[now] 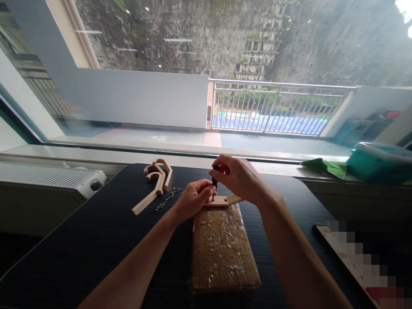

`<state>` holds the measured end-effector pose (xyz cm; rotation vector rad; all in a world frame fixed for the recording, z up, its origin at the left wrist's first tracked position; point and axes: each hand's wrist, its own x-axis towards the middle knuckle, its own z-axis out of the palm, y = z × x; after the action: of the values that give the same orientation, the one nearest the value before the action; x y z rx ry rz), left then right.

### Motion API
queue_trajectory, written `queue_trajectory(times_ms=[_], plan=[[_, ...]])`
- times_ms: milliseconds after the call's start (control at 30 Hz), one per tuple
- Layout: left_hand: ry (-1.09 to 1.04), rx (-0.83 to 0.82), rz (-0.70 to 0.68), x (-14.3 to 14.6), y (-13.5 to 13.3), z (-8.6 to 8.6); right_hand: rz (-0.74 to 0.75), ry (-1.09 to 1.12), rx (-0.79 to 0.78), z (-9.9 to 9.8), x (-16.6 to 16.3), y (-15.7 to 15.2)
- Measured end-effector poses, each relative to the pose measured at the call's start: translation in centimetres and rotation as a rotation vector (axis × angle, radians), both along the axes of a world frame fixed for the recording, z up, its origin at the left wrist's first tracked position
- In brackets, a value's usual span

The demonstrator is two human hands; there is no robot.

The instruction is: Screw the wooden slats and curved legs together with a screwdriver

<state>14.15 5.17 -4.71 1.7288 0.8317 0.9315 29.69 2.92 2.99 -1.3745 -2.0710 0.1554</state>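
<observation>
Screwdriver (215, 182) upright over a bent wooden piece (220, 201)

At the centre of the frame, the right hand (240, 177) pinches the screwdriver from above. The left hand (190, 198) gathers its fingertips near the lower end; what they pinch, I cannot tell. The bent wooden piece lies on a brown block (223, 249). Left of centre are wooden hooks (148, 202) and screws (166, 199).

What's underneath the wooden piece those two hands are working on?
The brown block, its top dotted with small marks, seems to support the wooden piece. The patch directly beneath the wood is covered.
</observation>
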Motion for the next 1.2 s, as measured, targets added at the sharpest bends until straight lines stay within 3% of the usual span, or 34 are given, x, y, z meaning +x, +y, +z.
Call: queue_trajectory(times_ms=[267,500,733,1000,1200], plan=[[-0.006,-0.019,0.004,0.12,-0.15,0.11,0.101,0.091,-0.054,0.04,0.63,-0.03],[-0.02,-0.02,-0.008,0.14,-0.22,0.28,-0.031,0.018,-0.023,-0.2,0.48,0.24],[-0.009,-0.033,-0.009,0.08,-0.14,0.03,0.164,0.146,-0.06,-0.48,0.97,0.38],[0.011,0.004,0.003,-0.01,-0.19,0.13,-0.03,0.041,-0.024,-0.13,0.65,0.27],[0.006,-0.006,-0.012,-0.06,0.04,-0.16,0.16,0.158,-0.103,-0.31,0.86,0.22]])
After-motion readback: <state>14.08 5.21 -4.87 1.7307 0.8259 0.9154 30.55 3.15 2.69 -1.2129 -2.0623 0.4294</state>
